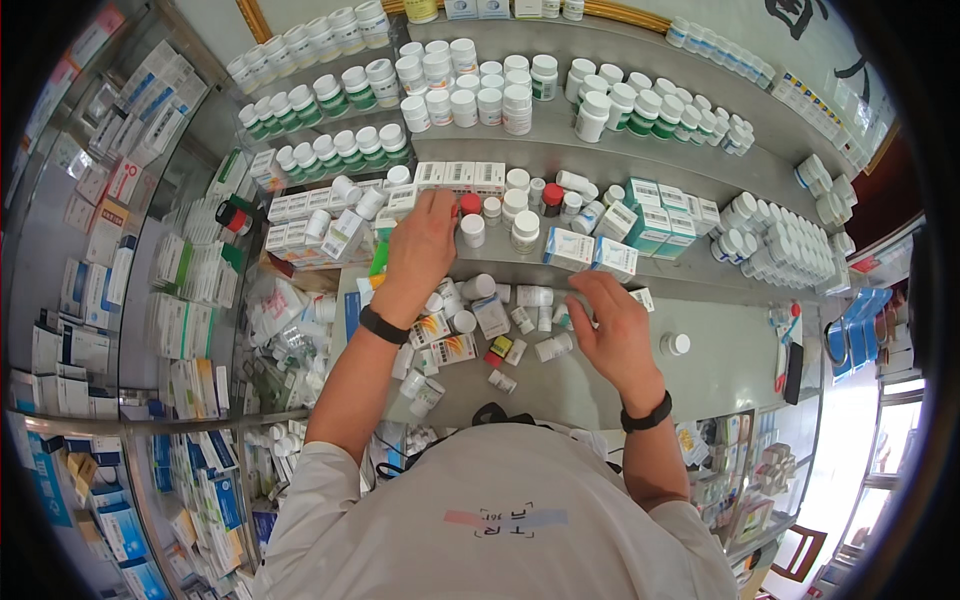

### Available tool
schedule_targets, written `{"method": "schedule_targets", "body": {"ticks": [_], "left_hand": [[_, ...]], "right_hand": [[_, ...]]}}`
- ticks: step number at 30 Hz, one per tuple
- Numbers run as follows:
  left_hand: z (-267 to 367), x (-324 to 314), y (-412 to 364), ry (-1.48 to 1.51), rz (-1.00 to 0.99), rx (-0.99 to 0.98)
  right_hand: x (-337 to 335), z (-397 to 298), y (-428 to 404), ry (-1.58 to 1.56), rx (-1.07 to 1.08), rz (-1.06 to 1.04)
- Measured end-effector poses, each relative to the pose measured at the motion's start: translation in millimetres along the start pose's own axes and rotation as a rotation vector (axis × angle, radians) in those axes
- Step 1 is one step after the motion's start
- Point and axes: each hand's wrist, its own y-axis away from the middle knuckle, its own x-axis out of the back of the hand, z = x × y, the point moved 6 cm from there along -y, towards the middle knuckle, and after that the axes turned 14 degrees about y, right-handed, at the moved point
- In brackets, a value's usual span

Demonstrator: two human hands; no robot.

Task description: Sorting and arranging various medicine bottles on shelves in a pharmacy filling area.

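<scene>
My left hand (426,238) reaches to the lowest shelf step, its fingertips beside a red-capped bottle (470,204) and in front of a row of white boxes (459,177); whether it grips anything is hidden. A white-capped bottle (472,230) stands just right of it. My right hand (613,330) is over the counter with thumb and fingers apart, holding nothing visible, just below two white-and-blue boxes (568,249). Between my hands, white bottles (554,346), orange-and-white boxes (454,349) and a small yellow-and-black box (501,345) lie jumbled on the counter (720,367).
Stepped shelves (487,139) behind carry rows of white bottles (592,116). Glass cases of medicine boxes (184,326) line the left. A plastic bag (274,311) lies left of the counter. One white-capped bottle (676,344) stands at right, near a black object (793,373).
</scene>
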Motion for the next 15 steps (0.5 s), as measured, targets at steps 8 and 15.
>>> {"method": "schedule_targets", "body": {"ticks": [8,15], "left_hand": [[17,4,-10,-0.127,-0.137,-0.131],[20,2,-21,-0.180,-0.191,-0.120]], "right_hand": [[-2,-2,2,0.006,0.016,-0.036],[-2,-2,5,0.022,0.074,-0.018]]}}
